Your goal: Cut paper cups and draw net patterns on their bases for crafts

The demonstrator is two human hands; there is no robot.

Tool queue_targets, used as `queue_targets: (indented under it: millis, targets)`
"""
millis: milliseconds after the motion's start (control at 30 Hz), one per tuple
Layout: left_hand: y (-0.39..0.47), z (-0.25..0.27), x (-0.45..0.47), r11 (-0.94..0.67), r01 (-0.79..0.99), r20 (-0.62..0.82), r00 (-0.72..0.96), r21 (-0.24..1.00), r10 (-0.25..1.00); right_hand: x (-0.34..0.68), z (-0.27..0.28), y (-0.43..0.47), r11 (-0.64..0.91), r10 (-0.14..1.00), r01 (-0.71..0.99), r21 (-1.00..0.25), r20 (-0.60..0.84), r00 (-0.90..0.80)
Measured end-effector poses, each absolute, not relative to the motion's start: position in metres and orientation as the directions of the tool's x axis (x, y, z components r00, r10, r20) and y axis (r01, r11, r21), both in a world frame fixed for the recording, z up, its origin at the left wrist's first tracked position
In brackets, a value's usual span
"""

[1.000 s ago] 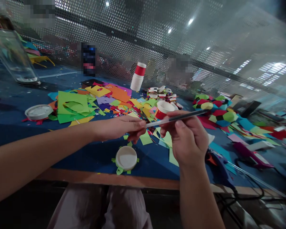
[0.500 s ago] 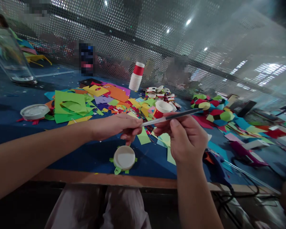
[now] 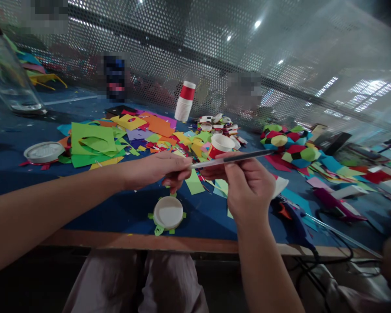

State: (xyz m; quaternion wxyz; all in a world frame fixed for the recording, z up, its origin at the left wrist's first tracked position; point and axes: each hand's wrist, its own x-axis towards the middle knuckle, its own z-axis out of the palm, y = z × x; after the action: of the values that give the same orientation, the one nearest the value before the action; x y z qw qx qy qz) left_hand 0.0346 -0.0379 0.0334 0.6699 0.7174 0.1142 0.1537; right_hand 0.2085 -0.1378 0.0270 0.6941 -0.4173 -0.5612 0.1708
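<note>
A slim pen with a translucent barrel and a black section stretches between my hands above the table. My left hand pinches its clear left end. The fingers of my right hand are closed around the black part, thumb on the near side. A white piece with a bit of red shows beside my right palm; whether I hold it, I cannot tell. Below my left hand lies a cut-down paper cup base with green paper tabs round it, one with a small drawn mark, like a turtle.
Coloured paper scraps cover the table's middle. Behind them are a cup stack, a red-and-white cup and a pile of cut cup pieces. A blue glue gun with cable lies right; a glass bottle stands left.
Both hands still hold the pen, and my right hand has turned slightly, with more of the white piece showing beside it. The view has shifted a little.
</note>
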Motion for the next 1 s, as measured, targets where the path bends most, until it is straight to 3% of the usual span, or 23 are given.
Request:
queue_targets:
  millis: [133,400,700,1000]
  targets:
    - [-0.038,0.033,0.033,-0.07,-0.036,0.059,0.931,0.997,0.361,0.213,0.025,-0.138,0.61,0.713,0.229,-0.758,0.652,0.258]
    - [-0.037,0.03,0.034,-0.068,-0.041,0.062,0.933,0.997,0.356,0.212,0.025,-0.138,0.507,0.706,0.396,-0.766,0.632,0.319]
    - [-0.037,0.033,0.034,-0.107,-0.036,0.063,0.963,0.994,0.262,0.215,0.025,-0.129,0.471,0.8,0.257,-0.844,0.532,0.278]
    - [-0.042,0.035,0.033,-0.105,-0.026,0.051,0.969,0.994,0.243,0.208,0.022,-0.128,0.549,0.746,0.143,-0.823,0.56,0.36]
